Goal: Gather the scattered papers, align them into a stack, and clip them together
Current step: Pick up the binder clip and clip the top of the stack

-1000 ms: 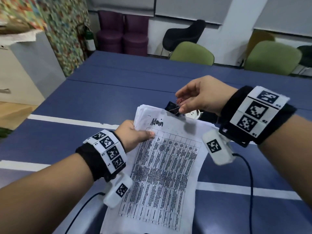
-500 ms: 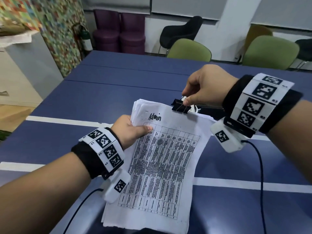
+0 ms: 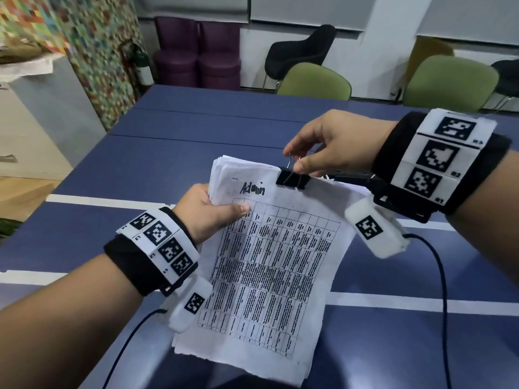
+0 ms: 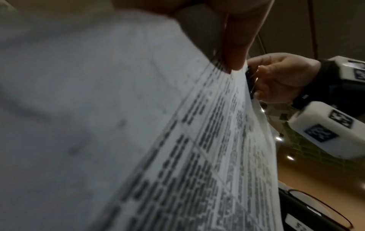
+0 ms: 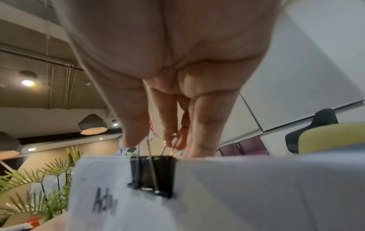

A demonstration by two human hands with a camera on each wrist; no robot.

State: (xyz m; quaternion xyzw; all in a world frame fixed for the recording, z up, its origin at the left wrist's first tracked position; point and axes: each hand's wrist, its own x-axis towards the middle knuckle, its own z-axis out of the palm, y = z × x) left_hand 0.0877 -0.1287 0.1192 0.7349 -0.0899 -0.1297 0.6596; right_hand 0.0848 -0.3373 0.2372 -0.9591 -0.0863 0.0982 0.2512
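A stack of white papers (image 3: 269, 265) with a printed table and the handwritten word "Admin" is held up above the blue table (image 3: 140, 153). My left hand (image 3: 213, 214) grips the stack's upper left corner, thumb on the top sheet. A black binder clip (image 3: 293, 181) sits clamped over the top edge of the stack. My right hand (image 3: 323, 155) pinches the clip's wire handles between thumb and fingers. In the right wrist view the clip (image 5: 153, 173) bites the paper edge beside "Adm", the fingertips (image 5: 136, 139) on its wire loops. In the left wrist view the papers (image 4: 197, 148) fill the frame.
The blue table carries white stripes (image 3: 84, 200) under the papers. Green chairs (image 3: 314, 80) and a black chair (image 3: 300, 51) stand at its far edge, purple stools (image 3: 196, 60) by the wall. A grey cabinet (image 3: 36, 113) stands at the left. Cables hang from both wrist cameras.
The clip has gone from being brought to the top edge to sitting clamped over it. My right hand has shifted from the clip's body to its upright wire handles. The left hand keeps its hold.
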